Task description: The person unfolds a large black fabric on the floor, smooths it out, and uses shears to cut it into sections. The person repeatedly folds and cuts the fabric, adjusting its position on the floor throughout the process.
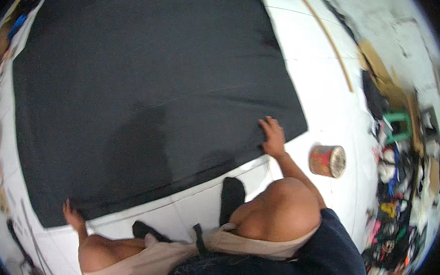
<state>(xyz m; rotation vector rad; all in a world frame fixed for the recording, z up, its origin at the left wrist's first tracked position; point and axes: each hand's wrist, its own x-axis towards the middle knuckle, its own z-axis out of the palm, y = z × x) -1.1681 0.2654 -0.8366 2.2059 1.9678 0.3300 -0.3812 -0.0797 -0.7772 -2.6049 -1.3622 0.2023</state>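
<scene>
The right hand (273,136) is resting wide on the black cloth (147,80) — probably steadying it; the left hand (73,216) is touching its near edge, grip unclear.

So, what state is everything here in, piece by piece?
Black cloth: spread out, mostly flat, lightly creased.
Left hand: at the cloth's near-left edge; grip unclear.
Right hand: open, on the cloth near its right corner.
Red can: off the cloth; open or closed, cannot tell.
Thin tan pole: lying beside the cloth.
</scene>
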